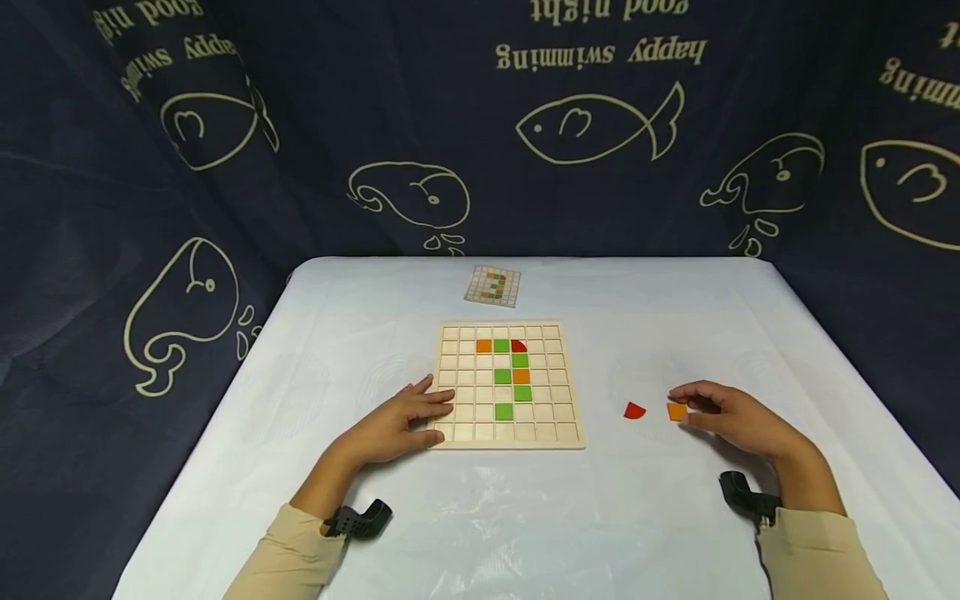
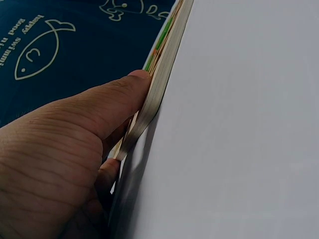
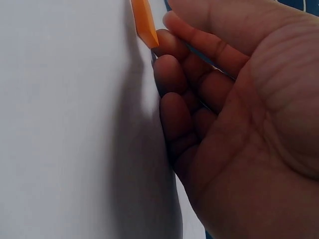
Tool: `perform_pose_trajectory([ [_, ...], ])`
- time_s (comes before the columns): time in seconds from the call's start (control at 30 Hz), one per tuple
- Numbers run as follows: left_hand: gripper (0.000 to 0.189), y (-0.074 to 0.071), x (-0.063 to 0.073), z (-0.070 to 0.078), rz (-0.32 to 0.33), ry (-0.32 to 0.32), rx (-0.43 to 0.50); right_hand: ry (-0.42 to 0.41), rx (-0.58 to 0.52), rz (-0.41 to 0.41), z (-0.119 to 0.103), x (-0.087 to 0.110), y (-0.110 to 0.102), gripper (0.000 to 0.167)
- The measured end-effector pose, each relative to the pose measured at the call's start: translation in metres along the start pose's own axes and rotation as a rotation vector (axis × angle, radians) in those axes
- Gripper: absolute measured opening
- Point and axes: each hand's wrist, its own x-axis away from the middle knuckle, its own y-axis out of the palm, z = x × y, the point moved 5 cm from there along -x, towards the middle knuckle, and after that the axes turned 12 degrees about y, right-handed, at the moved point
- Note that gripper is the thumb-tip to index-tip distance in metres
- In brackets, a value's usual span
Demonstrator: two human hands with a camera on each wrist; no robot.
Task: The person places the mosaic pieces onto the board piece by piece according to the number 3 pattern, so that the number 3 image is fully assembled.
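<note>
A square wooden grid board lies on the table with green, orange and red tiles in some of its cells. My left hand rests on the board's left edge with fingers spread; in the left wrist view the thumb lies along the board's edge. Off to the right, an orange square tile lies on the table within my right hand's reach. The right hand is at this tile, its thumb by the near corner and its forefinger beyond the far side. In the right wrist view, bent fingers stand beside the orange tile.
A red quarter-circle tile lies between the board and the right hand. Behind the board is a small pattern card showing a similar coloured grid. A dark curtain with fish drawings hangs behind the white table.
</note>
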Motion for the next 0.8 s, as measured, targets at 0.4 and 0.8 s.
perform_pose_trajectory([
  [0.4,0.051,-0.0005,-0.0003,0.0004,-0.005,-0.023,-0.004,-0.006,0.009,0.000,0.0003,0.0001,0.0012,0.037],
  [0.8,0.051,0.0002,0.0000,-0.0002,-0.002,-0.029,0.000,-0.036,0.015,0.005,0.0001,0.0009,0.0008,0.035],
])
